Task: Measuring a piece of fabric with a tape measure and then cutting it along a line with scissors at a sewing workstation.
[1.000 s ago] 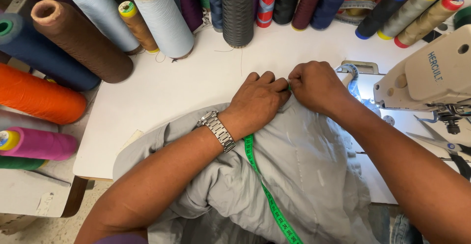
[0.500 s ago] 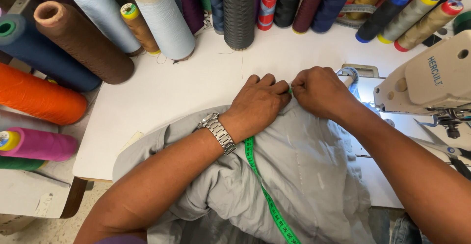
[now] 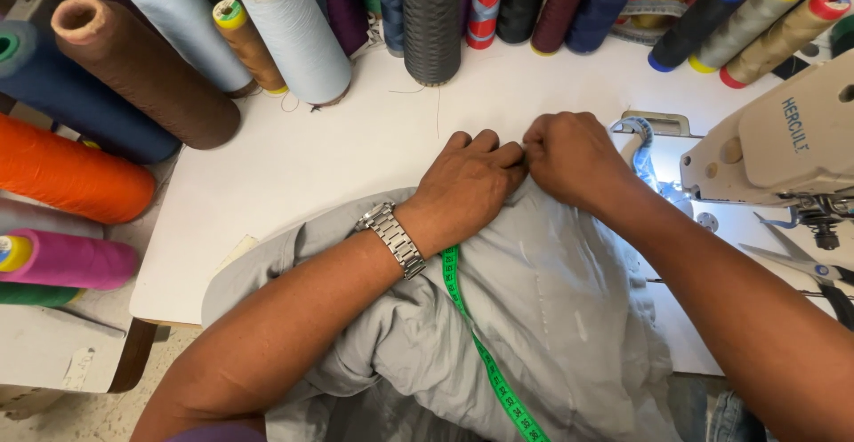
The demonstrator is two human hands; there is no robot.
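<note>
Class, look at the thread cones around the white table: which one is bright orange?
The orange cone lying on its side at the table's left edge, between the navy cone and the pink cone.

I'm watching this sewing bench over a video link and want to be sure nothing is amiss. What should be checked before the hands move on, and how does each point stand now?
1. Both hands on the cloth: ok. The left hand and right hand meet at the far edge of the grey garment.
2. What the fingertips pinch: cannot tell, it is hidden between the hands.
3. Green measuring tape free of the grip: cannot tell, its upper end runs under the left wrist.
4. Scissors away from the hands: ok, they lie by the sewing machine.
5. Thread cones clear of the cloth: ok.
</note>
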